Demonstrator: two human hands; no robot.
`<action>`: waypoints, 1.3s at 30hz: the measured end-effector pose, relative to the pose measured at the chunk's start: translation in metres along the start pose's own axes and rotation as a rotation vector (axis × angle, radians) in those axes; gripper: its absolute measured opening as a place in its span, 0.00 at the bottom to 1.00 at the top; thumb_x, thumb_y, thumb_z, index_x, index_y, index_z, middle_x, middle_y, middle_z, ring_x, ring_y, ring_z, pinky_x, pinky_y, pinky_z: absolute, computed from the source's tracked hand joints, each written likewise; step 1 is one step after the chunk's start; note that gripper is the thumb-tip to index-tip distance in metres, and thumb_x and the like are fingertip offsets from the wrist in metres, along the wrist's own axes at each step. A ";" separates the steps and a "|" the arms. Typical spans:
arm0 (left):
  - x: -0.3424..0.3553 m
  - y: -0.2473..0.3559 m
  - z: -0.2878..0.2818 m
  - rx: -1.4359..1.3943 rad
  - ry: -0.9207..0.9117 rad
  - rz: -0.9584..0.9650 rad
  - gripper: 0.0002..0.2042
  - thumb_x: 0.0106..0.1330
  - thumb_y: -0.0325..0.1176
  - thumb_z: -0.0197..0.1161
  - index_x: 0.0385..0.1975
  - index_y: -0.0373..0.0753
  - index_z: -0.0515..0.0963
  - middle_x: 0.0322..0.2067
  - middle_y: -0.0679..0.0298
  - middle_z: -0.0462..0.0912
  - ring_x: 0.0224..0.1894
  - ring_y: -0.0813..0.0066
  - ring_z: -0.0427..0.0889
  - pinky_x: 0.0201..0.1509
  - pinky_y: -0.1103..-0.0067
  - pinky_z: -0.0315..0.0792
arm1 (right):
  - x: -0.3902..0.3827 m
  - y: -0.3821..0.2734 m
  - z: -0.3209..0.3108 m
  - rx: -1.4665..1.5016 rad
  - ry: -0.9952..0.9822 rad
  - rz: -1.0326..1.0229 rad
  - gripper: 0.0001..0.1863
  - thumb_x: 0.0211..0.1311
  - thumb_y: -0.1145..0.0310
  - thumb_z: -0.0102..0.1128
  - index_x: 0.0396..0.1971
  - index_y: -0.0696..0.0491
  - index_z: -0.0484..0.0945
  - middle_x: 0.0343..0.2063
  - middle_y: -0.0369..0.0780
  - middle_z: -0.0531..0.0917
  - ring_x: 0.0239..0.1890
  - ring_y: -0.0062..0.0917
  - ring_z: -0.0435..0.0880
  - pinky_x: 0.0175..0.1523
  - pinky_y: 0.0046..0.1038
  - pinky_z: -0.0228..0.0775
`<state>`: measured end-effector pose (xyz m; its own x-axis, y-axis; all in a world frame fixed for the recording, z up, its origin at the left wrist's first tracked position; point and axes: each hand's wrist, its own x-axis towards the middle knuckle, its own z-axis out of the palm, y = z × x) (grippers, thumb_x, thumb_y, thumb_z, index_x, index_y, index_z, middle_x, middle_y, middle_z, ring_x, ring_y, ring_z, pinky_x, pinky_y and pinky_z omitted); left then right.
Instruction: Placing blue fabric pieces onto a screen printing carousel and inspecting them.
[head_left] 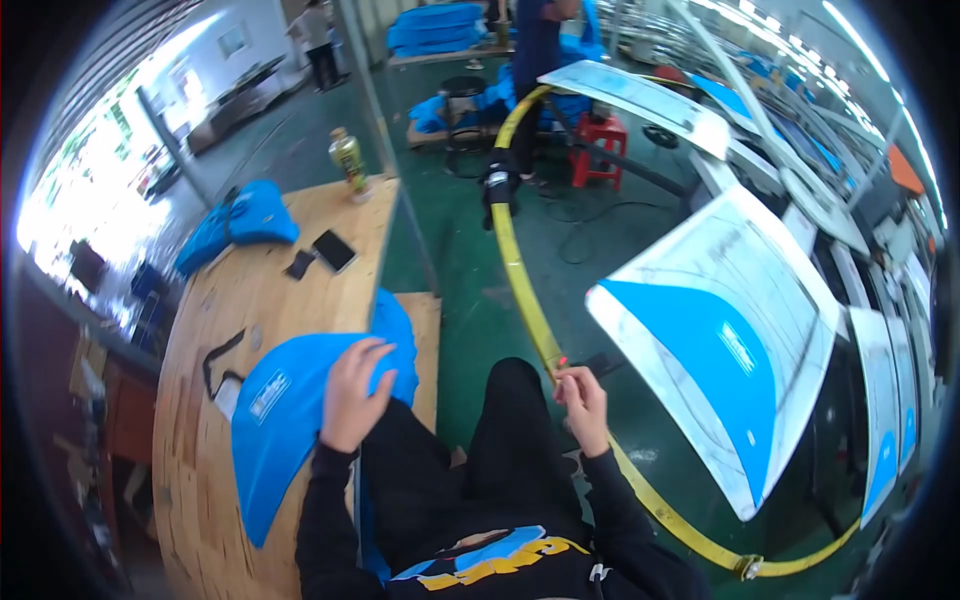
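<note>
Blue cover (285, 420) under flat left hand (352, 395); right hand (583, 400) pinching yellow hoop (520, 290).

The left hand (352, 395) rests flat on a blue cover (285, 420) lying on the near wooden worktop (200, 520). The right hand (583, 405) pinches a yellow curved strip (515, 270) that runs far across the green floor (470, 320).

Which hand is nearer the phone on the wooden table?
Left. The left hand rests on the blue fabric piece, just below the phone; the right hand grips the yellow hoop off the table.
</note>
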<state>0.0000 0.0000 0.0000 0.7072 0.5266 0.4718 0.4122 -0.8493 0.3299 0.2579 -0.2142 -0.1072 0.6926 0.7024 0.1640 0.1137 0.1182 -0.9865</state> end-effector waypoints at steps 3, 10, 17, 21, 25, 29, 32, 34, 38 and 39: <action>0.086 0.087 0.073 -0.267 -0.042 0.255 0.14 0.56 0.31 0.62 0.44 0.39 0.75 0.44 0.58 0.75 0.48 0.57 0.74 0.51 0.67 0.69 | -0.008 -0.064 -0.090 -0.437 0.197 -0.090 0.07 0.65 0.71 0.51 0.33 0.58 0.77 0.22 0.39 0.78 0.25 0.20 0.77 0.33 0.22 0.68; 0.211 0.155 0.242 -0.314 -0.191 0.551 0.17 0.61 0.37 0.58 0.48 0.39 0.73 0.49 0.56 0.73 0.53 0.57 0.70 0.57 0.68 0.66 | -0.072 -0.078 -0.246 -1.384 0.864 0.002 0.07 0.61 0.69 0.55 0.35 0.56 0.77 0.33 0.42 0.77 0.36 0.36 0.76 0.40 0.34 0.68; 0.237 0.166 0.329 -0.176 -0.188 0.522 0.19 0.62 0.38 0.56 0.51 0.38 0.73 0.51 0.58 0.74 0.49 0.58 0.71 0.53 0.68 0.68 | -0.107 -0.046 -0.281 -1.702 0.815 0.452 0.12 0.57 0.68 0.59 0.38 0.56 0.75 0.40 0.43 0.73 0.43 0.37 0.74 0.43 0.34 0.70; 0.244 0.174 0.334 -0.216 -0.163 0.449 0.13 0.58 0.35 0.60 0.42 0.39 0.77 0.43 0.60 0.76 0.47 0.58 0.71 0.48 0.66 0.70 | -0.100 -0.046 -0.285 -1.557 0.891 0.361 0.09 0.53 0.72 0.62 0.33 0.55 0.72 0.38 0.41 0.73 0.42 0.37 0.74 0.42 0.36 0.69; 0.243 0.185 0.331 -0.085 -0.078 0.404 0.13 0.56 0.36 0.62 0.40 0.40 0.78 0.37 0.61 0.77 0.43 0.58 0.71 0.44 0.69 0.69 | -0.090 -0.049 -0.278 -1.388 0.955 0.220 0.10 0.51 0.73 0.62 0.29 0.54 0.70 0.30 0.40 0.75 0.37 0.37 0.75 0.39 0.37 0.67; 0.240 0.199 0.326 -0.219 -0.145 0.286 0.13 0.55 0.38 0.64 0.36 0.39 0.77 0.35 0.60 0.78 0.42 0.59 0.74 0.44 0.71 0.68 | -0.080 -0.051 -0.272 -0.819 0.961 0.050 0.08 0.54 0.76 0.60 0.28 0.55 0.68 0.28 0.41 0.78 0.34 0.30 0.78 0.40 0.30 0.68; 0.235 0.205 0.322 -0.732 -0.248 0.215 0.14 0.55 0.42 0.65 0.33 0.37 0.76 0.31 0.57 0.80 0.36 0.60 0.78 0.42 0.71 0.70 | -0.061 -0.050 -0.257 -0.739 0.883 -0.021 0.06 0.60 0.75 0.54 0.33 0.57 0.66 0.33 0.45 0.78 0.38 0.31 0.79 0.44 0.28 0.68; 0.223 0.228 0.302 -0.865 -0.323 0.223 0.16 0.56 0.42 0.65 0.34 0.36 0.75 0.31 0.58 0.79 0.35 0.64 0.78 0.42 0.72 0.70 | -0.051 -0.037 -0.255 -0.657 0.834 -0.232 0.07 0.65 0.73 0.49 0.38 0.58 0.63 0.31 0.46 0.73 0.33 0.33 0.75 0.45 0.29 0.67; 0.189 0.259 0.272 -1.137 -0.409 0.201 0.18 0.58 0.43 0.65 0.37 0.34 0.73 0.30 0.62 0.75 0.36 0.75 0.73 0.43 0.77 0.68 | -0.022 -0.047 -0.211 -0.460 0.734 -0.282 0.07 0.70 0.69 0.46 0.36 0.56 0.61 0.24 0.36 0.67 0.26 0.19 0.67 0.35 0.23 0.63; 0.179 0.266 0.258 -1.188 -0.403 0.184 0.17 0.58 0.43 0.65 0.37 0.35 0.73 0.31 0.64 0.75 0.38 0.77 0.71 0.44 0.78 0.67 | -0.018 -0.058 -0.198 -0.403 0.705 -0.243 0.07 0.71 0.67 0.45 0.36 0.55 0.61 0.22 0.34 0.65 0.24 0.16 0.63 0.31 0.20 0.58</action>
<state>0.3841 -0.1419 -0.0389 0.9094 0.1782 0.3758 -0.3302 -0.2400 0.9129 0.3793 -0.3726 -0.0536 0.8828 0.0716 0.4642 0.4697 -0.1439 -0.8710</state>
